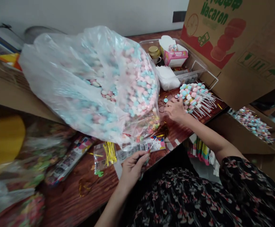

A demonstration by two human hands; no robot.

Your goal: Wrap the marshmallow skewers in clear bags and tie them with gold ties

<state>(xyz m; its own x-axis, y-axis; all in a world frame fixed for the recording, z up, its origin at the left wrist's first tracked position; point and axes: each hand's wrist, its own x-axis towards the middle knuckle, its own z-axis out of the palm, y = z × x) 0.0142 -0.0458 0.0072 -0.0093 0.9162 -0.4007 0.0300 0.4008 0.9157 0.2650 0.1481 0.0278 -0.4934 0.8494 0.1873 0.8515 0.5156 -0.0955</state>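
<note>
Beside the open-fingered right hand [175, 109], pastel marshmallow skewers [194, 97] are piled; a full clear plastic bag of marshmallows [99, 85] is left; something unclear is pinched by the left hand [132, 168].

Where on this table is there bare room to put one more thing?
Bare wood shows at the front of the wooden table, between the printed packets and the left hand, with gold scraps. A smaller patch lies between the marshmallow bag and the right hand. It is crowded around the marshmallow skewers and the clear plastic tray.
</note>
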